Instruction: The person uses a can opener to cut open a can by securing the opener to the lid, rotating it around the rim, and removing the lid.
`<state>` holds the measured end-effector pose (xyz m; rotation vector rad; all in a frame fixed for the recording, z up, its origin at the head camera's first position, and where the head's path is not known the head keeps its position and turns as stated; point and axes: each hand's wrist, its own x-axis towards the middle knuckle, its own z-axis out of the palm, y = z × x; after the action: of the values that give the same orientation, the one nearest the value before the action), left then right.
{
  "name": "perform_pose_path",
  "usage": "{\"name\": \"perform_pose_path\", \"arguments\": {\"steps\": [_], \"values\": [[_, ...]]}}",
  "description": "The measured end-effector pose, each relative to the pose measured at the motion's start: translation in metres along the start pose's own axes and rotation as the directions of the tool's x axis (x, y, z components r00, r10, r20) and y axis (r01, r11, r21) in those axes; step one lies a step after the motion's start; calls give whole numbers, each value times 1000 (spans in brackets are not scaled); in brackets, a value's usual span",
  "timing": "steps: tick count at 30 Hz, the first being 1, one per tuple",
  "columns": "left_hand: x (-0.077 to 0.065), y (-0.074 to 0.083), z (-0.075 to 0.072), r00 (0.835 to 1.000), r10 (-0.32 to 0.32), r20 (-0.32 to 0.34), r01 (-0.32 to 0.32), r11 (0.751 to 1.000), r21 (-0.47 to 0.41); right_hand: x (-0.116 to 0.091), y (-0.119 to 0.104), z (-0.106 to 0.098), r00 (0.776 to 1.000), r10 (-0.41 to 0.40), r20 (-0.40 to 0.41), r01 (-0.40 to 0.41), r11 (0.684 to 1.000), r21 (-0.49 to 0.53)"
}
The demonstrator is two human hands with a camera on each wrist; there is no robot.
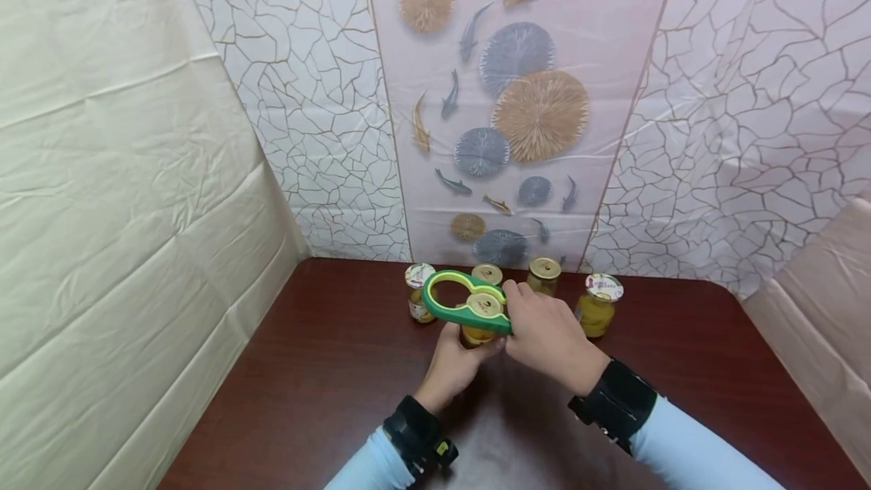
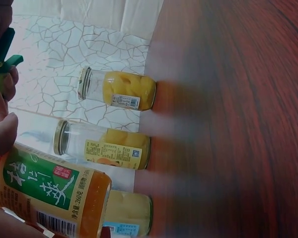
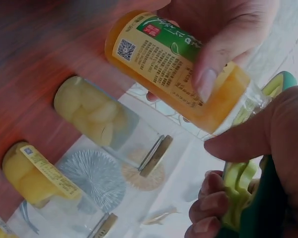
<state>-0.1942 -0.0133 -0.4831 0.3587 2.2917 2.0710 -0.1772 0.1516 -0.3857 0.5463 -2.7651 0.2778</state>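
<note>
In the head view my left hand [image 1: 452, 365] grips a jar of orange fruit [image 1: 476, 337] around its body, raised over the table. Its label is yellow and green, as the left wrist view shows on the jar [image 2: 49, 193]. My right hand [image 1: 547, 331] holds the handles of a green jar opener [image 1: 469, 317] with a lighter green inner edge. The jar's gold lid [image 1: 485, 304] sits within the opener's smaller opening, nearer the handles; the larger ring is vacant. In the right wrist view the right thumb [image 3: 243, 141] lies beside the jar's neck.
Behind the hands stand a jar with a patterned white lid [image 1: 420, 276], two gold-lidded jars, one [image 1: 487, 273] partly hidden by the opener and another [image 1: 544, 271], and a yellow-fruit jar [image 1: 596, 312] at right. The dark wooden table [image 1: 306, 369] meets a patterned cloth backdrop [image 1: 327, 134].
</note>
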Motion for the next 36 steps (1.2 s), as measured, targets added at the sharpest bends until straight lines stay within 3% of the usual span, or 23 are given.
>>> {"name": "perform_pose_path", "arguments": {"steps": [7,14,23,29,33,36], "values": [[0,4,2,1000,7,19,-7,1000,5,-1,3,-1,997,-55,-51,51,996,-79],[-3,1,5,1000,-2,30,0,999,38,-3,7,-2,998,-59,-37,56,996,-71],[0,1,2,997,35,71,-39,997,64,-5,12,-3,988,-141,-59,135,987,-91],[6,1,-4,988,77,135,-88,993,73,-4,18,-4,981,-182,-61,177,980,-90],[8,0,-12,962,48,270,-55,998,20,-3,23,-3,972,-229,-60,224,971,-86],[8,0,-23,905,54,423,-43,998,-35,-3,26,-4,958,-282,-50,278,958,-66]]}}
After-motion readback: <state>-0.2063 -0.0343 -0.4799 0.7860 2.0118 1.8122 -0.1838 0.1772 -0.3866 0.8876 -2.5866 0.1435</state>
